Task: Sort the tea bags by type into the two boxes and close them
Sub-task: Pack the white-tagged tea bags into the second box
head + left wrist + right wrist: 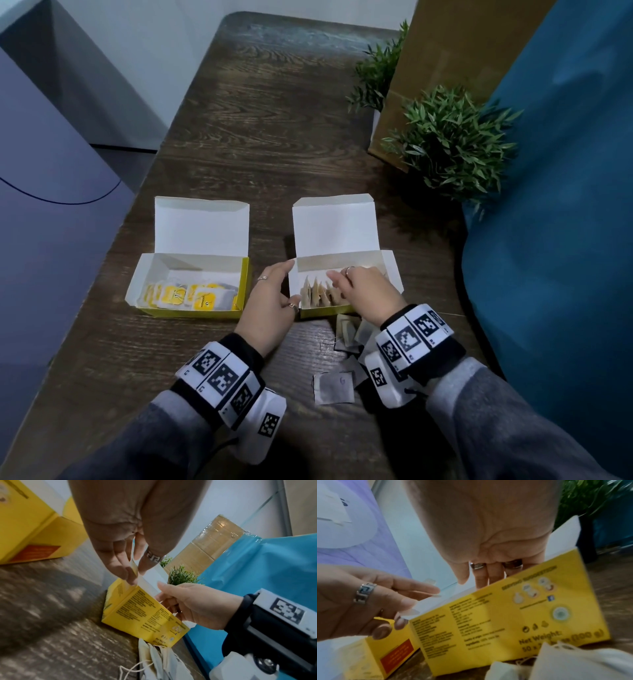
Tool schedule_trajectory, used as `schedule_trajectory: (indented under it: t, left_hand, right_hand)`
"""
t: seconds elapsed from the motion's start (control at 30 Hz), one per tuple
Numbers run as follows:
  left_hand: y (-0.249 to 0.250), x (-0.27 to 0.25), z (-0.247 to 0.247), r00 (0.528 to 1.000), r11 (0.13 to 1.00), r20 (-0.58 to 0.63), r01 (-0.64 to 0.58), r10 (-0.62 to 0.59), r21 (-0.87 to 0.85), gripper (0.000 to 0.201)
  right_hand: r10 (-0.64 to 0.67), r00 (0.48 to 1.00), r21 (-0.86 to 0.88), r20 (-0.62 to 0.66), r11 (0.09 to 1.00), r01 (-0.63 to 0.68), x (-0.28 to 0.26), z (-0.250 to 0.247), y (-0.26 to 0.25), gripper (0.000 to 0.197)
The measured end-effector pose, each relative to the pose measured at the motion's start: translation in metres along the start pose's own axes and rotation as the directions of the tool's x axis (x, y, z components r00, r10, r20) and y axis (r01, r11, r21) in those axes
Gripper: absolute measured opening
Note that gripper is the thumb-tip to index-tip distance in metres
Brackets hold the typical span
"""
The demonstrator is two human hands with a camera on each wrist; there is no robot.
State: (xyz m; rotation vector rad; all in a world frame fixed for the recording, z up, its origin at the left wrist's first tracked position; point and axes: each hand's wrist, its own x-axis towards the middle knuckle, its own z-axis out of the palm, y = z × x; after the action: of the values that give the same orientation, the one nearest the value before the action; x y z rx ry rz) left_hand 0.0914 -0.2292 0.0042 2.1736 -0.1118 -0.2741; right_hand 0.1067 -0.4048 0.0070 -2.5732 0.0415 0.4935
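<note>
Two yellow boxes stand open on the dark wooden table. The left box (191, 313) holds tea bags with yellow tags (191, 296). The right box (325, 311) (142, 612) (505, 622) holds plain beige tea bags (318, 293) standing on edge. My left hand (270, 301) (135, 574) pinches the right box's left end flap between thumb and fingers. My right hand (363, 291) (479, 577) reaches down into that box with straight fingers on the beige bags; its fingertips are hidden behind the front wall. Several loose plain tea bags (334, 389) (163, 660) lie in front of the right box, under my right wrist.
Two potted green plants (452, 140) and a tall cardboard box (445, 61) stand at the back right. A blue sheet (555, 240) hangs along the table's right side. The table's left edge runs close to the left box (25, 527).
</note>
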Motion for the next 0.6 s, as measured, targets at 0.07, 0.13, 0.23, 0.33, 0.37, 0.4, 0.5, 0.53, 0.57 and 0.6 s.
schedule_trajectory:
  t: [0.07,0.13,0.23,0.33,0.37,0.4,0.5,0.53,0.57,0.6]
  left_hand:
    - [0.002,-0.003,-0.002,0.996,0.999,-0.081,-0.03,0.029,-0.012,0.05]
    - [0.003,-0.009,-0.004,0.975,0.994,-0.196,-0.101,0.107,0.038,0.037]
    - [0.003,-0.022,-0.005,0.924,0.936,-0.16,-0.329,0.347,0.125,0.017]
    - [0.0,-0.034,0.001,0.878,0.869,0.115,-0.477,0.465,0.127,0.014]
    - [-0.001,-0.037,0.004,0.869,0.865,0.2,-0.482,0.453,0.135,0.018]
    - [-0.002,-0.038,0.007,0.864,0.868,0.283,-0.471,0.417,0.157,0.023]
    - [-0.003,-0.041,0.02,0.841,0.88,0.486,-0.398,0.237,0.258,0.036]
    - [-0.004,-0.042,0.024,0.832,0.88,0.52,-0.383,0.195,0.281,0.04]
    - [-0.004,-0.042,0.029,0.825,0.877,0.541,-0.373,0.165,0.302,0.043]
    - [-0.005,-0.043,0.033,0.819,0.872,0.558,-0.366,0.136,0.324,0.047]
  right_hand:
    - [-0.019,0.999,0.073,-0.036,0.997,0.021,-0.004,-0.006,0.005,0.05]
    - [-0.067,0.992,0.112,-0.105,0.991,0.079,-0.013,-0.014,0.008,0.047]
    - [-0.102,0.975,0.131,-0.197,0.983,0.13,-0.027,-0.026,0.011,0.038]
    - [-0.054,0.951,0.226,-0.305,0.966,0.127,-0.041,-0.035,0.02,0.031]
    - [-0.027,0.935,0.279,-0.355,0.951,0.133,-0.048,-0.037,0.023,0.029]
    - [0.004,0.916,0.329,-0.402,0.934,0.14,-0.055,-0.038,0.028,0.03]
    - [0.059,0.933,0.384,-0.354,0.919,0.088,-0.072,-0.03,0.047,0.038]
    - [0.062,0.964,0.357,-0.257,0.933,0.036,-0.075,-0.024,0.054,0.035]
    - [0.063,0.987,0.303,-0.15,0.953,-0.015,-0.077,-0.017,0.061,0.029]
    - [0.064,0.996,0.234,-0.065,0.971,-0.047,-0.077,-0.008,0.068,0.023]
